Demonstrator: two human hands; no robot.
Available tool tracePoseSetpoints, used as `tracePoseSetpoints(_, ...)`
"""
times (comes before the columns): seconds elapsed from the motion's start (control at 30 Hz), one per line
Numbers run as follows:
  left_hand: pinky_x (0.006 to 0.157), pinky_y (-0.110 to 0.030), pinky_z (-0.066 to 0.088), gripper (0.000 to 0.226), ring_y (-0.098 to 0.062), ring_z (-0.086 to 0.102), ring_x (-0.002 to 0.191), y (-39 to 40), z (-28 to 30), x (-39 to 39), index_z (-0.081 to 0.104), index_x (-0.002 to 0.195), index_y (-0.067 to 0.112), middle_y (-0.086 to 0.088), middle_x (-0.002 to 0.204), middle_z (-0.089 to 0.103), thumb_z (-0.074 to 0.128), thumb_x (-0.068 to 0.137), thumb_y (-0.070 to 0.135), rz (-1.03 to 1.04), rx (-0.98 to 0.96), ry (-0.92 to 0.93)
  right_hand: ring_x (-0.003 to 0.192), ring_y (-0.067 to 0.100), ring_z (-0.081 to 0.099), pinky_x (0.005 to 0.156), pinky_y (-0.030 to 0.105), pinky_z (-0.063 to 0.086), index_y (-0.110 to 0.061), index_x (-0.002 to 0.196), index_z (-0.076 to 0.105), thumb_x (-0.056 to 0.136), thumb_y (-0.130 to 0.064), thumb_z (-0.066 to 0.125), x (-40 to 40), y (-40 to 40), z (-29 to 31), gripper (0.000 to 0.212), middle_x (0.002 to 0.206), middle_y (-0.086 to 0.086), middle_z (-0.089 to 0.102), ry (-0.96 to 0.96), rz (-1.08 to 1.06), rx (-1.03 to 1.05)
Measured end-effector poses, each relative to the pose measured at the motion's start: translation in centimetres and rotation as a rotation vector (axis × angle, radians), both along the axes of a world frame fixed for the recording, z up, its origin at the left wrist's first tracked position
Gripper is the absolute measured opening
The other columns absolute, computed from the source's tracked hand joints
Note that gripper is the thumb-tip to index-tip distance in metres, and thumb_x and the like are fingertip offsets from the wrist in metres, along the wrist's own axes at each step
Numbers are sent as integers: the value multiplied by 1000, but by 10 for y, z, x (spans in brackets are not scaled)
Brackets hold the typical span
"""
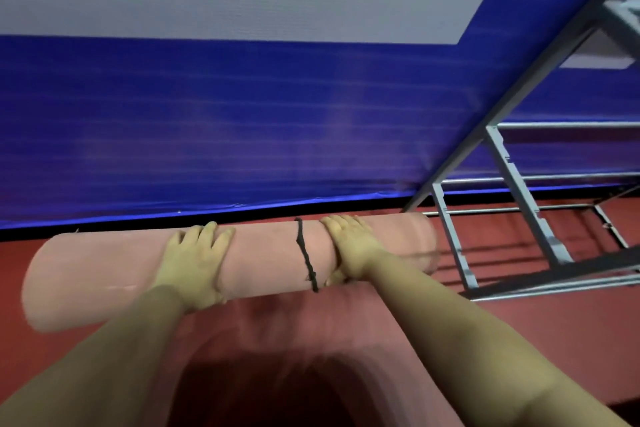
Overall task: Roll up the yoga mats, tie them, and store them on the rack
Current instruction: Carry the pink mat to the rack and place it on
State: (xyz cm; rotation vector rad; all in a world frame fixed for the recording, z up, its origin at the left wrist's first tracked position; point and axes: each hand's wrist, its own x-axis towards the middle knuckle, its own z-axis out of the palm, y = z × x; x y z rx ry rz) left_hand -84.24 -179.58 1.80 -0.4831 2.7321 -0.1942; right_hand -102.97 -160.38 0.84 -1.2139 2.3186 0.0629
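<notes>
Pink mat (270,253) rolled, black tie (306,255) on. Left hand (194,260) and right hand (349,246) wrap around it, flanking the tie. Rack (519,191) just right of mat; storing remains.

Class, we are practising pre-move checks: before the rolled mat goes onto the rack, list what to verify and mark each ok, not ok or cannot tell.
1. Pink rolled yoga mat fully rolled: ok.
2. Thin black cord around the mat: ok; whether the knot is tight: cannot tell.
3. Left hand grips the mat: ok.
4. Right hand grips the mat beside the cord: ok.
5. Grey metal rack within view on the right: ok.
6. Free shelf space on the rack: cannot tell, only partly in view.
</notes>
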Motion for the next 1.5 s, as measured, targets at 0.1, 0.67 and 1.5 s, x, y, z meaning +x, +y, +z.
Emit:
tracePoseSetpoints(0.1,66,-51,53,121,-39,65,81,-1,-16,-6,67,109,1,-24,102,65,84,3,57,-55,-21,100,143,20,18,118,33,9,-13,151,15,58,-40,87,-3,10,-8,120,155,4,21,24,-1,-39)
tracePoseSetpoints(0.67,72,-47,52,119,-36,64,81,10,-22,-24,65,110,5,-18,102,65,85,5,57,-43,-16,241,144,22,14,119,38,7,-14,152,9,62,-43,85,-24,24,3,121,157,4,17,112,15,-25)
tracePoseSetpoints(1.5,106,-33,20,112,-19,30,128,14,-9,-16,15,147,27,5,142,29,72,58,63,25,10,89,144,22,17,119,35,7,-14,151,12,57,-43,88,-12,16,-5,124,156,4,20,52,-11,-8)
